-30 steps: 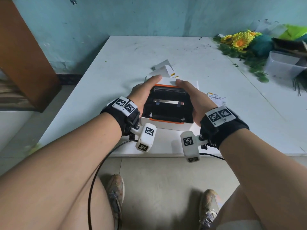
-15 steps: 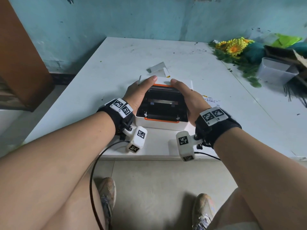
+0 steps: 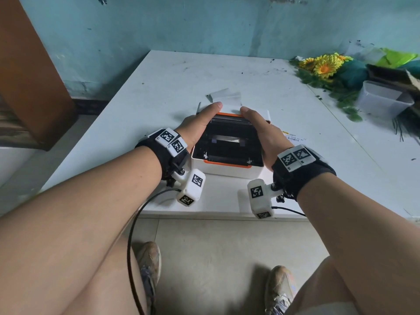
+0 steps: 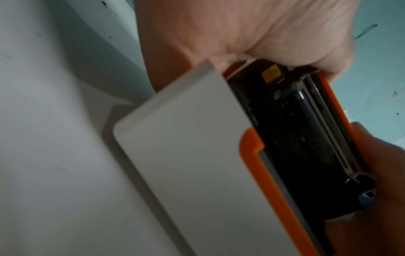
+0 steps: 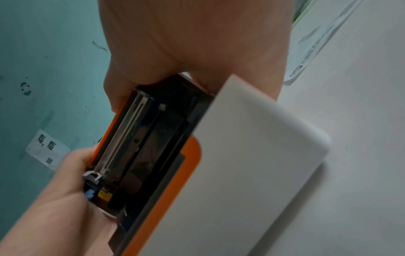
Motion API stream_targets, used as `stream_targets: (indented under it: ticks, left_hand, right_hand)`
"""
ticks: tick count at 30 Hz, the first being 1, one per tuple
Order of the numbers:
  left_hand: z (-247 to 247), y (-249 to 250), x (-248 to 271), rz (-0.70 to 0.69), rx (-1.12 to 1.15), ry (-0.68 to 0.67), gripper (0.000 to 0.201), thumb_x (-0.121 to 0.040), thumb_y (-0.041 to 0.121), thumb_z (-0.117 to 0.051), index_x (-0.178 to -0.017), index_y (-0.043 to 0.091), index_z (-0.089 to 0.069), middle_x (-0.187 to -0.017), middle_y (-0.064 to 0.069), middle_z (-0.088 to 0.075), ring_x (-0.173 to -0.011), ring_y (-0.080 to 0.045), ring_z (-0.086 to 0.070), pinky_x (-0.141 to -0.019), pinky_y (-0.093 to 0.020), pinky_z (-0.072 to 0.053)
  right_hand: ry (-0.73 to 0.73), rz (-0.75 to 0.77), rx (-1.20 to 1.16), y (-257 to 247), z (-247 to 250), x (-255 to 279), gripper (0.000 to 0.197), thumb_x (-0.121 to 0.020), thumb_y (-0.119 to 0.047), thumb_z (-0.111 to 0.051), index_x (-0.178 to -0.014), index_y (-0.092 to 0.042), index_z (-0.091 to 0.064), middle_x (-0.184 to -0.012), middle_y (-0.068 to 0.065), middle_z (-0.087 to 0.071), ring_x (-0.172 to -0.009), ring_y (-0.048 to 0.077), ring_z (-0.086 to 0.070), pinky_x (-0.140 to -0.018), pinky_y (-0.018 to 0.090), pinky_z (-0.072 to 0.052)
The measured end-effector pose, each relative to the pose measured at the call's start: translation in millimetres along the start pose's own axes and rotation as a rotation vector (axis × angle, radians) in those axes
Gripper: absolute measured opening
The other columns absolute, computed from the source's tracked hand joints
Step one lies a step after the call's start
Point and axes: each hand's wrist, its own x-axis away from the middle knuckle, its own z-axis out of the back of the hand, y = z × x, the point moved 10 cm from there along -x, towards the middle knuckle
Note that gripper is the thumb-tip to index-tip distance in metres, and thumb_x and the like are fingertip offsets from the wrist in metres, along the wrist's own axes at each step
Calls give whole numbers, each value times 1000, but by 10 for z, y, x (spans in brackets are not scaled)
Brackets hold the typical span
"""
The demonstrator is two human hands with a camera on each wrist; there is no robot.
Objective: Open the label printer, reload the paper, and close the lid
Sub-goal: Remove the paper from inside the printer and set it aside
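Observation:
A white label printer with orange trim stands near the table's front edge. Its lid is raised, black underside facing me. My left hand grips the lid's left side, thumb on the orange top edge. On the lid's right side my right hand grips the same way. A pale paper strip shows inside. In the left wrist view the left hand holds the lid above the body. The right wrist view shows the right hand on the lid.
Folded white paper lies just behind the printer. A printed label lies at its right. Artificial flowers and a clear plastic tub crowd the far right. A brown wooden panel stands at left. A black cable hangs below the table edge.
Both hands keep their grip on the lid. The head view has shifted a little; the lid's angle looks about the same.

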Motion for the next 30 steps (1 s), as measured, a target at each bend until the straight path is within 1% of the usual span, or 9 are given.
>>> stream_targets:
  ticks: [2, 5, 8, 12, 14, 16, 19, 21, 30]
  left_hand:
    - [2, -34, -21, 44, 5, -10, 108, -38, 92, -81, -124, 27, -76, -116, -8, -81, -110, -34, -77, -104, -55, -56]
    - [-46, -5, 4, 62, 36, -60, 99, -47, 83, -85, -127, 26, -75, -118, -8, -80, -108, -32, -77, -101, -52, -58]
    - [-92, 35, 45, 53, 69, -109, 91, -53, 74, -89, -127, 22, -76, -113, -8, -81, -90, -29, -76, -90, -46, -60]
    - [-96, 71, 85, 38, 85, -110, 88, -56, 69, -86, -127, 18, -76, -99, -6, -80, -74, -25, -75, -81, -42, -61]
    - [-92, 76, 92, 30, 81, -96, 89, -54, 70, -85, -126, 18, -76, -97, -5, -80, -76, -25, -75, -80, -42, -61]
    - [-95, 53, 86, 42, 77, -98, 87, -53, 70, -85, -124, 20, -77, -97, -4, -80, -76, -24, -77, -82, -43, -62]
    - [-110, 8, 66, 66, 62, -127, 91, -54, 73, -88, -129, 22, -75, -118, -9, -80, -106, -32, -78, -102, -55, -58]
    - [-110, 3, 66, 65, 55, -131, 92, -56, 74, -88, -130, 22, -74, -123, -11, -79, -115, -34, -75, -107, -58, -54]
    - [-143, 46, 116, 34, 51, -156, 84, -66, 72, -80, -133, 22, -73, -125, -11, -78, -118, -33, -74, -110, -56, -52]
  right_hand:
    - [-4, 3, 3, -7, -2, -12, 77, -66, -73, -86, -120, -19, -81, -122, 21, -80, -108, 40, -81, -102, 57, -62]
    - [-2, -1, -13, -10, -9, -28, 81, -68, -71, -87, -126, -16, -78, -127, 24, -78, -111, 44, -79, -101, 59, -62]
    - [12, 11, -25, -27, -4, -39, 84, -70, -68, -87, -129, -10, -77, -129, 28, -74, -118, 50, -72, -100, 64, -60]
    - [18, 2, -22, -21, 22, -57, 86, -68, -68, -89, -130, -9, -76, -128, 27, -75, -114, 47, -76, -98, 64, -61]
    - [8, 3, -22, -17, 14, -64, 88, -68, -68, -89, -131, -9, -75, -128, 27, -74, -103, 42, -80, -100, 64, -60]
    - [-5, -1, -18, -4, 2, -68, 86, -68, -68, -89, -130, -11, -75, -129, 27, -75, -108, 43, -80, -102, 64, -60]
    - [-31, -7, -9, 10, -17, -63, 80, -69, -70, -88, -127, -16, -77, -124, 22, -80, -109, 41, -80, -103, 58, -62]
    - [-39, -8, -12, 19, -22, -65, 79, -68, -71, -88, -126, -18, -77, -121, 19, -81, -108, 39, -81, -104, 57, -61]
    - [-50, -15, -13, 30, -43, -38, 82, -64, -77, -85, -124, -21, -79, -128, 21, -78, -111, 40, -80, -103, 60, -61]
